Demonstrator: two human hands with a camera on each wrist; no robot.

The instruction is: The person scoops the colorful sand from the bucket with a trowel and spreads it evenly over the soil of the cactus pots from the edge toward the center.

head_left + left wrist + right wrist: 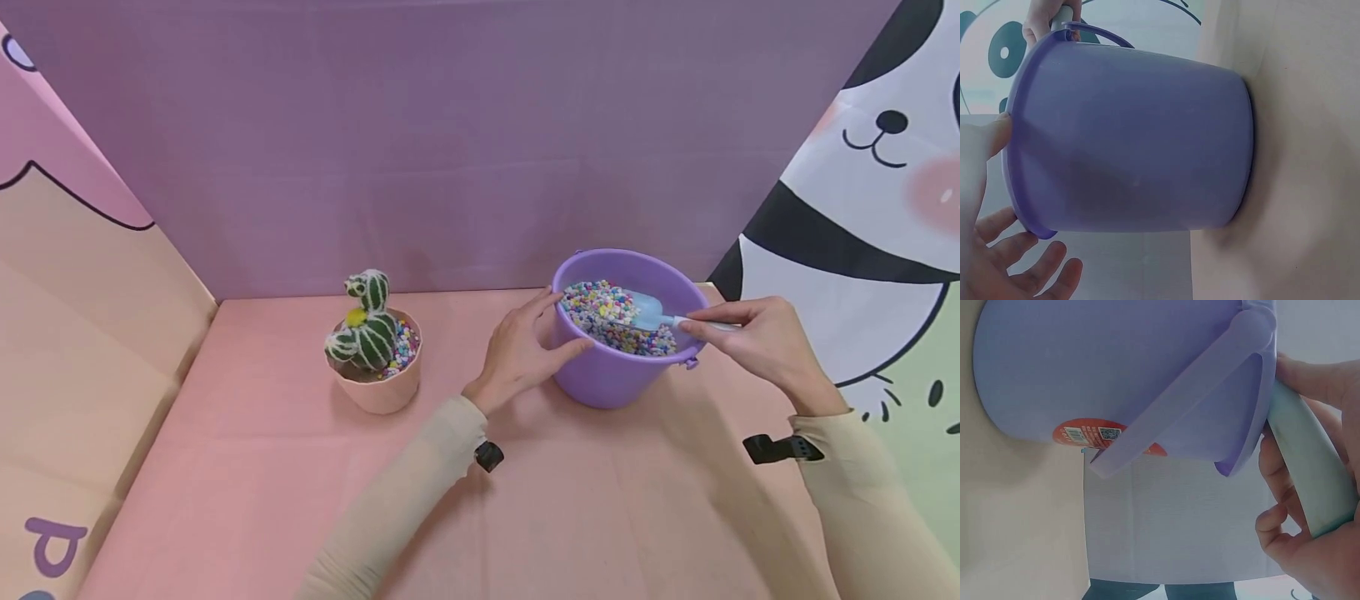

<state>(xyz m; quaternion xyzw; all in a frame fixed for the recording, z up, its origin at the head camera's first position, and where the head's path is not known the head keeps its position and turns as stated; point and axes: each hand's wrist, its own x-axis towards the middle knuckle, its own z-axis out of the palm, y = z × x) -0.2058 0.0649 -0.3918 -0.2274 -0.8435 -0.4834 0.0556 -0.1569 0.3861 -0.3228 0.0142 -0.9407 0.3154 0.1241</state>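
Observation:
A purple bucket (607, 379) (1135, 137) (1116, 362) stands on the pink tabletop, filled with small multicoloured pebbles (603, 321). A light blue scoop (647, 312) lies with its blade in the pebbles. My right hand (697, 323) (1285, 544) pinches the scoop's handle (1307, 469) just outside the bucket's right rim. My left hand (543, 329) (985, 250) rests against the bucket's left side, thumb on the wall, fingers straight and spread near the rim. To the left stands a pink pot (382, 392) with a green cactus (367, 333) and some pebbles.
A purple wall runs along the back, a pink and beige panel closes the left side, and a panda panel (862, 208) the right. The bucket's carrying handle (1179, 406) hangs folded down over a red label (1104, 434). Pink tabletop (562, 517) stretches toward me.

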